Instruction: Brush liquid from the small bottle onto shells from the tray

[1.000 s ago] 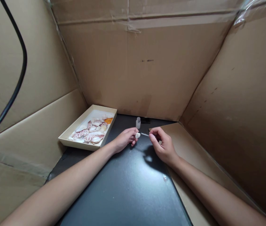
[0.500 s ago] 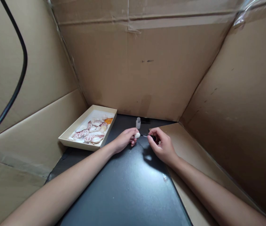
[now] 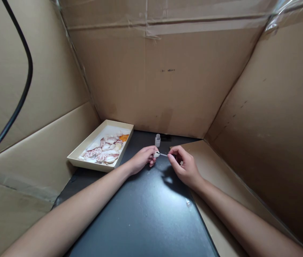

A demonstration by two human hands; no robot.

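Note:
Between the fingertips of my left hand [image 3: 144, 159] is a small white seashell [image 3: 156, 155]. My right hand [image 3: 184, 165] is closed on a small brush [image 3: 163, 154] with a pale stem; its handle end is mostly hidden by the fingers. The dark brush tip lies against the shell, as far as I can see. Just behind the hands, a small clear bottle [image 3: 157, 140] with a whitish look stands upright and uncapped on the dark tabletop [image 3: 140, 214].
To the left a cream box tray [image 3: 87, 164] holds several seashells [image 3: 104, 151], some striped purple, and an orange piece [image 3: 124, 137]. Cardboard walls [image 3: 151, 85] enclose the table on three sides. A black cable [image 3: 30, 67] hangs at left. A cardboard sheet [image 3: 207, 157] lies at right.
The brush tip has moved left from a small gap beside the shell onto it. My left hand and the bottle have stayed in place.

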